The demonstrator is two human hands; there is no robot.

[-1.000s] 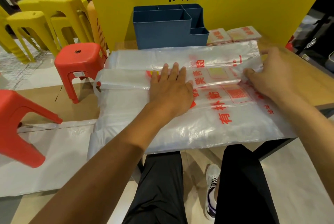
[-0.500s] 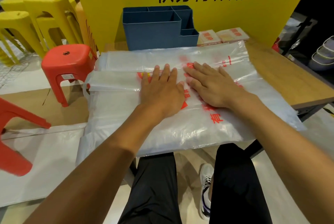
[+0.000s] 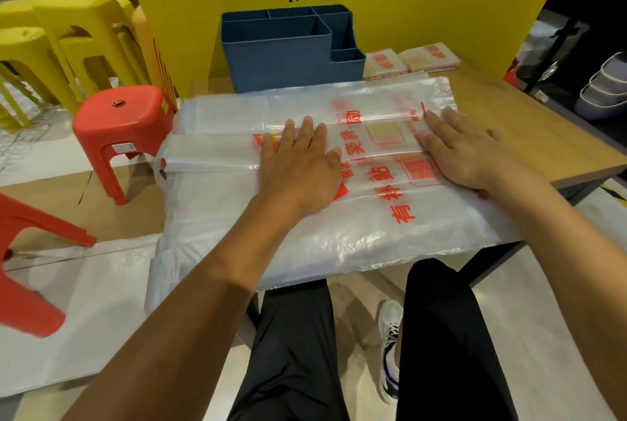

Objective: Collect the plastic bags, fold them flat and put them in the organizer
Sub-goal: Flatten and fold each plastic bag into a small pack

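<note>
Both of my hands lay flat with fingers straight on the clear plastic bag [image 3: 237, 203] spread over the near part of the wooden table [image 3: 529, 135], the left hand [image 3: 298, 166] pressing its folded strip near the middle and the right hand [image 3: 464, 149] pressing near the bag's right end, neither gripping anything. Beyond the bag, at the far side of the table against the yellow sign [image 3: 190, 13], stood the blue organizer [image 3: 281, 57], and just right of it lay two folded bags [image 3: 414, 61]; a red stool [image 3: 122, 125] stood on the floor to the left.
</note>
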